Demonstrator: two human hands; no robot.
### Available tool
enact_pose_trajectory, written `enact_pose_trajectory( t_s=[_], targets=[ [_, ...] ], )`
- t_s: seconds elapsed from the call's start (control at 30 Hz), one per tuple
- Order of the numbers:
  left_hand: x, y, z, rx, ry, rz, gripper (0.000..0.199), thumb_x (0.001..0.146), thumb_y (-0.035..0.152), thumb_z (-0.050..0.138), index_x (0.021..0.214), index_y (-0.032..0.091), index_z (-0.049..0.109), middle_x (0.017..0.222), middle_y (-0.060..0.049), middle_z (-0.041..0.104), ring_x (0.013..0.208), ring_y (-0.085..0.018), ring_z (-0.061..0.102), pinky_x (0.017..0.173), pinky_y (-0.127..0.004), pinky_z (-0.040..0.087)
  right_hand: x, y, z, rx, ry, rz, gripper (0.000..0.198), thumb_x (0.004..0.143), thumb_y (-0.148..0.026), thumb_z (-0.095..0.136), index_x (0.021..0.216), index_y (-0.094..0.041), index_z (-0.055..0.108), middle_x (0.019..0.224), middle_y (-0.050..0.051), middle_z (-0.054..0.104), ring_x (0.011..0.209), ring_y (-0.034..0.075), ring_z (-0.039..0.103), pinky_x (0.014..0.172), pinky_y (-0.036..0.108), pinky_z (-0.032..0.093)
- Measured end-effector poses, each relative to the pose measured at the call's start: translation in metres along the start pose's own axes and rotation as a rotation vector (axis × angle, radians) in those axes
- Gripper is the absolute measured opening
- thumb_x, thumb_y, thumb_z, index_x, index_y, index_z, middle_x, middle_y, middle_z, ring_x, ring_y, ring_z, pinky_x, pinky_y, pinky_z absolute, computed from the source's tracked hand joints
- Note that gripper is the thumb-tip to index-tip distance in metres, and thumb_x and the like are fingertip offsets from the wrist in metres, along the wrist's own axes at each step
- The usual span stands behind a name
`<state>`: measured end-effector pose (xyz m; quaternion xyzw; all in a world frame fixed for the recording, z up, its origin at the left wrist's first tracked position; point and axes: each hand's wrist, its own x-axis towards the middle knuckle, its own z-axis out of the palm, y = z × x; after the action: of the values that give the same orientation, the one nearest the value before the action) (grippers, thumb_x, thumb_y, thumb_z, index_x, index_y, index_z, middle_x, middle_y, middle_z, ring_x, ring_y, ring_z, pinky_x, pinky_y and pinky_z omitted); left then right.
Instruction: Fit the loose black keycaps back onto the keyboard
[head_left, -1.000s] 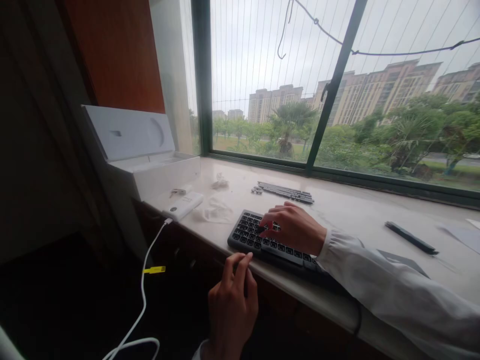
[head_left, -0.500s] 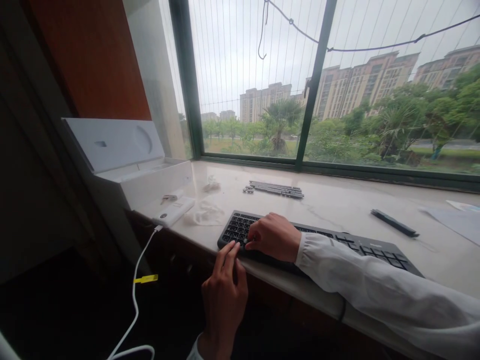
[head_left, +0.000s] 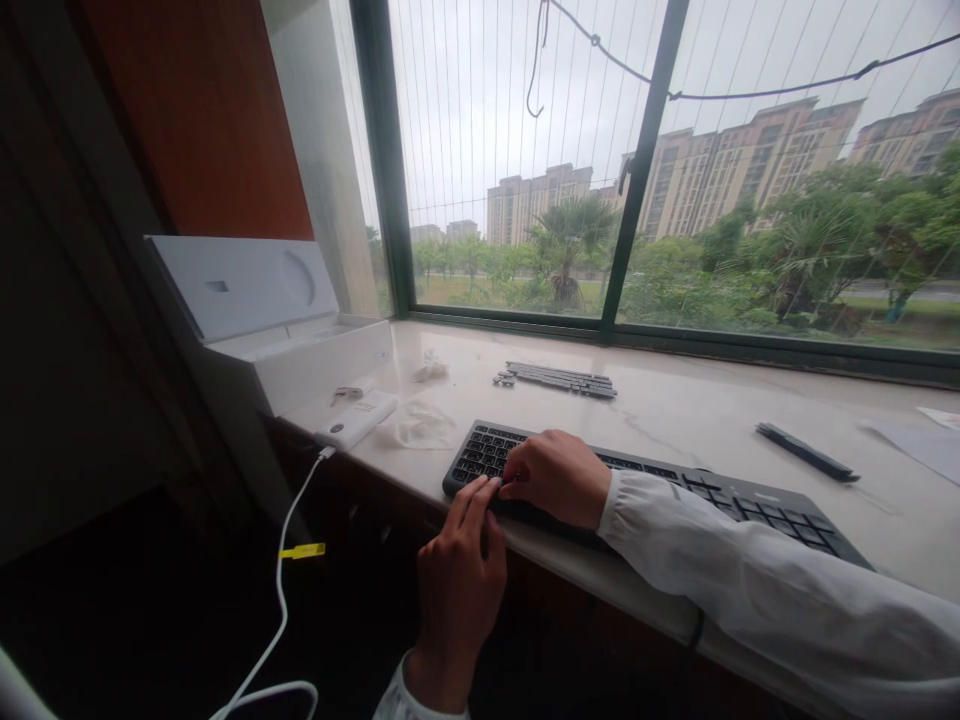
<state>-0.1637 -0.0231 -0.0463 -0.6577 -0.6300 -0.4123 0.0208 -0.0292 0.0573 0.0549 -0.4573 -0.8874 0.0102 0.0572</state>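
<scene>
A dark keyboard [head_left: 484,452] lies at an angle along the front edge of the white sill. Several of its key positions look bare. My right hand [head_left: 559,478] rests over its left part, thumb and fingers pinched together low at the keys; what they hold, if anything, is too small to make out. From below reaches my left hand [head_left: 463,565], its fingers stretched out and their tips on the keyboard's front edge, touching or nearly touching the right fingertips. Behind the keyboard, loose grey keycaps [head_left: 562,380] lie in rows, with a few separate at their left end.
At the left stand an open white box [head_left: 322,360] and a white power bank [head_left: 358,420] with a white cable [head_left: 281,590] hanging off the edge. Crumpled clear plastic [head_left: 420,425] lies beside them. To the right are a dark slim bar [head_left: 806,452] and papers [head_left: 919,445].
My left fingertips have slid right and slightly up, closer to my right fingertips. My right hand keeps its pinch at the keys. The whole view has shifted a little.
</scene>
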Motion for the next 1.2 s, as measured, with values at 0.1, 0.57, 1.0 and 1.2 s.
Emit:
enact_pose_trajectory(
  t_s=[0.1, 0.57, 1.0, 1.2],
  targets=[
    [0.000, 0.000, 0.000, -0.010, -0.004, 0.003, 0.041, 0.093, 0.014, 0.042, 0.128, 0.031, 0.056, 0.132, 0.001, 0.059, 0.114, -0.015, 0.061, 0.093, -0.031, 0.053, 0.001, 0.000, 0.000, 0.010, 0.014, 0.007, 0.019, 0.076, -0.046, 0.069, 0.088, -0.032, 0.076, 0.082, 0.001, 0.074, 0.076, 0.019, 0.066, 0.062, 0.027, 0.041],
    [-0.001, 0.002, 0.001, -0.023, -0.007, -0.040, 0.038, 0.094, 0.016, 0.042, 0.126, 0.030, 0.057, 0.134, 0.000, 0.058, 0.113, -0.016, 0.062, 0.092, -0.032, 0.053, 0.002, 0.001, 0.001, 0.084, -0.010, 0.039, 0.015, 0.076, -0.043, 0.069, 0.082, -0.030, 0.076, 0.078, 0.000, 0.073, 0.073, 0.018, 0.066, 0.058, 0.025, 0.040],
    [-0.005, 0.009, 0.000, 0.110, -0.016, -0.079, 0.035, 0.093, 0.019, 0.046, 0.122, 0.029, 0.062, 0.134, -0.003, 0.059, 0.088, -0.018, 0.070, 0.071, -0.028, 0.057, -0.001, -0.004, 0.001, -0.002, 0.027, -0.064, 0.019, 0.082, -0.029, 0.058, 0.076, -0.026, 0.075, 0.074, 0.004, 0.073, 0.071, 0.019, 0.067, 0.058, 0.025, 0.039],
    [-0.007, 0.016, 0.000, 0.227, -0.024, -0.092, 0.038, 0.093, 0.021, 0.045, 0.127, 0.029, 0.059, 0.133, -0.006, 0.060, 0.071, -0.018, 0.071, 0.054, -0.026, 0.053, -0.002, -0.011, -0.003, -0.078, -0.011, -0.099, 0.020, 0.083, -0.025, 0.055, 0.077, -0.023, 0.074, 0.078, 0.007, 0.073, 0.075, 0.021, 0.069, 0.062, 0.026, 0.042]
  ],
)
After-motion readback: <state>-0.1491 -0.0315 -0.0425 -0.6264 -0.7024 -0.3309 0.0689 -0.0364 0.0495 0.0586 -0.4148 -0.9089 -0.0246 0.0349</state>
